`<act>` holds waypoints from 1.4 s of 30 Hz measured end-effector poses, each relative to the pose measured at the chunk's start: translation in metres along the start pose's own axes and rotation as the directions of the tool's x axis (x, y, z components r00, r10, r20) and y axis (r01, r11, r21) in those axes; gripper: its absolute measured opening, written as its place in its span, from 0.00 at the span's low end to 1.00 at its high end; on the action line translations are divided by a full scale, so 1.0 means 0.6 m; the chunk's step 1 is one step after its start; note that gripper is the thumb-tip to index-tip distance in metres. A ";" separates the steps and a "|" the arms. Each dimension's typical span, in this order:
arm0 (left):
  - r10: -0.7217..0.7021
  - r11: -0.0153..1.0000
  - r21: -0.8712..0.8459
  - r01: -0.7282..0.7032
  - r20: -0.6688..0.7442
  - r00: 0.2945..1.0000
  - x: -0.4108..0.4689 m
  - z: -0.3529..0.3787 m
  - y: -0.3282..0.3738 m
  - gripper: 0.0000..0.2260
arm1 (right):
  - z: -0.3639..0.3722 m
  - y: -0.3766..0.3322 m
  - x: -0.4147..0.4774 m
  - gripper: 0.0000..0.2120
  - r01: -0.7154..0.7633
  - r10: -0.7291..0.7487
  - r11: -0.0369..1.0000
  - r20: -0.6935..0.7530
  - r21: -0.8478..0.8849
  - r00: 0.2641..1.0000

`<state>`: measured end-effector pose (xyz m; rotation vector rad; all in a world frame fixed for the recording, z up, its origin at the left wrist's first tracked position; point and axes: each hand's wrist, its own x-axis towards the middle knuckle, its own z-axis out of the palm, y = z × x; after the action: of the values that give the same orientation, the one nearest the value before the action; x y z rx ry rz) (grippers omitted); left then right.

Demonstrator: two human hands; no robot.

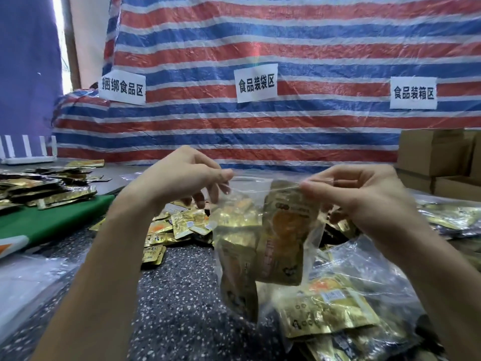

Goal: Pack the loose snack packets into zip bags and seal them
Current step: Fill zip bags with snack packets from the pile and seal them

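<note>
A clear zip bag [263, 246] hangs upright above the speckled table [177, 295], holding several gold snack packets. My left hand [182, 178] pinches the left end of its zip strip. The strip's right end is pinched by my right hand [361, 196]. Between the two hands the strip is stretched level. Loose gold packets [177, 227] lie in a heap on the table behind the bag. Filled clear bags of packets [335, 311] lie at the lower right, under my right forearm.
A green board [44, 220] at the left carries another pile of gold packets [46, 186]. Cardboard boxes [437, 162] stand at the right back. A striped tarp [260, 74] with three paper signs forms the back wall. More filled bags [450, 217] lie at the far right.
</note>
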<state>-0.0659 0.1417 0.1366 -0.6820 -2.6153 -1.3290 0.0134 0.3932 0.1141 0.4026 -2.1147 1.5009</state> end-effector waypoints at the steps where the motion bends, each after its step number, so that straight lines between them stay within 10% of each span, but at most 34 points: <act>1: -0.006 1.000 -0.015 0.006 0.031 0.999 -0.003 -0.004 -0.001 0.13 | 0.003 0.000 0.000 0.11 -0.012 0.012 1.000 0.008 0.004 1.000; 10: 0.083 0.956 -0.295 -0.011 0.232 0.969 -0.018 -0.046 -0.025 0.15 | 0.011 0.015 0.008 0.03 -0.083 0.081 0.995 -0.031 -0.053 0.996; 16: 0.035 0.979 -0.205 -0.014 0.100 0.994 -0.019 -0.049 -0.037 0.06 | -0.011 0.018 0.005 0.06 -0.334 0.329 0.943 0.172 -0.005 0.928; 42: 0.132 0.976 -0.174 -0.128 0.008 0.991 -0.015 -0.058 -0.046 0.12 | -0.004 0.014 0.002 0.09 -0.103 0.100 0.995 0.142 0.016 0.985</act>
<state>-0.0732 0.0971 0.1342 -0.8783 -2.4407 -1.5285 0.0090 0.3983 0.1089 0.4267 -2.2593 1.5986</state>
